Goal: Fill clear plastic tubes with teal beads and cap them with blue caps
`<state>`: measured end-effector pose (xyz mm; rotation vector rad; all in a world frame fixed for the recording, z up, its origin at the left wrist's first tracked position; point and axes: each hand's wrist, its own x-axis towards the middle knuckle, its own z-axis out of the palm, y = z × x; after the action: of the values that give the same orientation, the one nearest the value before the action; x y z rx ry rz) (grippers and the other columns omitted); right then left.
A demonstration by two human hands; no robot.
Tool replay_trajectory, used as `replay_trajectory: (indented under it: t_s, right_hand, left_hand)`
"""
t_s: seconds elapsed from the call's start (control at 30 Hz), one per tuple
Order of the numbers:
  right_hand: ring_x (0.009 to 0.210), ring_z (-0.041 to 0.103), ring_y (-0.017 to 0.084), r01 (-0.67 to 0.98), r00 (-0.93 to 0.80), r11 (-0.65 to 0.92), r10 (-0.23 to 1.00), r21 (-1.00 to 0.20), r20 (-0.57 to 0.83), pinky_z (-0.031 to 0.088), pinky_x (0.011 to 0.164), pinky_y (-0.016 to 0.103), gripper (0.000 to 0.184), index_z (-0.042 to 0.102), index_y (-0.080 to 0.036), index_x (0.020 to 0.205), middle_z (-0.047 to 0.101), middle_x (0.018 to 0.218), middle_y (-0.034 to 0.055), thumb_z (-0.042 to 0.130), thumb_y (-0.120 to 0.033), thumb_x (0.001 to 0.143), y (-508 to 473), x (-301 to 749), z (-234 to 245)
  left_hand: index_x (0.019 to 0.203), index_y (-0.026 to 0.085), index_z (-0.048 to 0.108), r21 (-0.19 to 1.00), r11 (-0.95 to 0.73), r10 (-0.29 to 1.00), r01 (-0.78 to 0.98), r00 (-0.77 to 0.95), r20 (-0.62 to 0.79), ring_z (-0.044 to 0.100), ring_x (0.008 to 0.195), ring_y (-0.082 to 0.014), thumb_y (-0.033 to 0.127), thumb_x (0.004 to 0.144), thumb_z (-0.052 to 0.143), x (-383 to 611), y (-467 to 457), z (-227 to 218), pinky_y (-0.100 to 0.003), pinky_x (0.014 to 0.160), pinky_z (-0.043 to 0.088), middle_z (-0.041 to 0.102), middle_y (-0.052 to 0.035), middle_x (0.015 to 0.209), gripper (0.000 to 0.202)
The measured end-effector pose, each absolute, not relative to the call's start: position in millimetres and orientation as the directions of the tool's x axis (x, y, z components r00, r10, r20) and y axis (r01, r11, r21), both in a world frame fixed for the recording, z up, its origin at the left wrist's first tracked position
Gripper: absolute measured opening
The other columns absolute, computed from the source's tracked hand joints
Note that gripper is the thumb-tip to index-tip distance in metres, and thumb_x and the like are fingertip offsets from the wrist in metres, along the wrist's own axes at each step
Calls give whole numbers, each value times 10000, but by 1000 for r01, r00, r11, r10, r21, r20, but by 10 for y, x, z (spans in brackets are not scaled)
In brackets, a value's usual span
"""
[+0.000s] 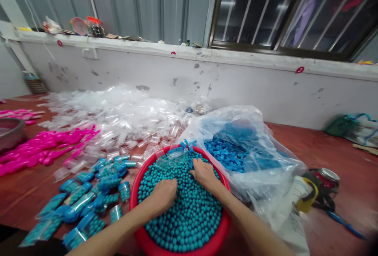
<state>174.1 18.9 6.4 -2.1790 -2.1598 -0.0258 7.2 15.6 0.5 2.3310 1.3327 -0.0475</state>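
A red basin (134,199) of teal beads (189,216) is dug into: left hand (162,195), fingers curled, hold unclear; clear tube (177,156) seemingly pinched by right hand (203,173).

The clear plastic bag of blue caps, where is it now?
In the head view the clear bag lies right of centre on the red-brown table, against the round red basin of teal beads, beyond the right hand.
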Motion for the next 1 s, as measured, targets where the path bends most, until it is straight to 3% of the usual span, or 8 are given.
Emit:
replay_trajectory:
  t_s: [0.17, 0.27, 0.37, 0.57, 0.7, 0.8, 0.9, 1.0]
  right_hand:
    - [834, 594, 205, 997, 3, 1, 998, -79, 59, 413, 666, 273, 192, 539, -189, 952, 619, 905, 70, 460, -312, 827, 265, 1772, 14]
    - [844, 581, 181, 993, -29, 35, 998, -110, 55, 396, 677, 252, 188, 543, -199, 964, 610, 900, 56, 425, -264, 834, 204, 1835, -1]
    - [840, 566, 160, 985, -81, 86, 996, -152, 39, 387, 683, 231, 182, 556, -210, 946, 594, 903, 35, 454, -273, 809, 103, 1913, 3]
    - [901, 517, 194, 965, -139, 155, 986, -212, 90, 359, 780, 280, 125, 549, -167, 874, 574, 925, 63, 479, -211, 780, -62, 1894, 51]
    - [843, 549, 202, 939, -136, 177, 978, -294, 155, 376, 738, 287, 196, 509, -149, 986, 597, 878, 77, 393, -189, 833, -147, 1813, 83]
    - [736, 577, 173, 838, -78, 168, 979, -520, 190, 399, 653, 256, 257, 460, -174, 1077, 608, 812, 43, 309, -202, 872, -196, 1813, 102]
    - [737, 584, 170, 742, -51, 129, 989, -658, 137, 409, 639, 244, 246, 457, -183, 1075, 612, 804, 31, 350, -256, 866, -225, 1857, 119]
    - [828, 584, 197, 799, -61, 87, 996, -596, 64, 403, 696, 259, 240, 495, -182, 1036, 621, 869, 55, 457, -273, 818, -241, 1889, 128]
  left_hand:
    - [726, 161, 512, 569, -236, 830, 788, 468, -303, 541, 922, -294, 54, 575, 539, 486, 261, -45, -390, 805, 370, 607, -115, 844, 187]
    - [663, 184, 453, 733, -38, 807, 679, 454, -378, 564, 719, -220, 142, 614, 538, 587, 293, -98, -338, 666, 410, 562, -35, 659, 106]
    - [654, 191, 416, 852, 180, 743, 492, 499, -445, 479, 495, -127, 273, 666, 507, 506, 286, -105, -263, 509, 376, 450, 45, 518, 123]
    - [788, 169, 489, 897, 425, 711, 121, 569, -413, 475, 522, -95, 336, 586, 609, 213, 189, 24, -225, 508, 332, 500, 40, 590, 288]
    - [811, 154, 523, 903, 430, 768, -17, 532, -356, 496, 577, -102, 315, 574, 643, 160, 124, 64, -231, 549, 347, 535, 25, 634, 311]
    - [813, 141, 536, 938, 343, 827, -55, 492, -273, 514, 637, -110, 292, 609, 617, 165, 108, 44, -240, 621, 383, 570, 0, 698, 266]
    - [856, 147, 537, 971, 151, 862, 183, 457, -220, 527, 655, -123, 265, 688, 523, 168, 120, 2, -239, 622, 395, 576, -1, 699, 206]
    - [809, 161, 562, 904, -1, 898, 428, 398, -188, 516, 641, -138, 200, 669, 513, 173, 151, -39, -244, 616, 381, 535, 21, 612, 153]
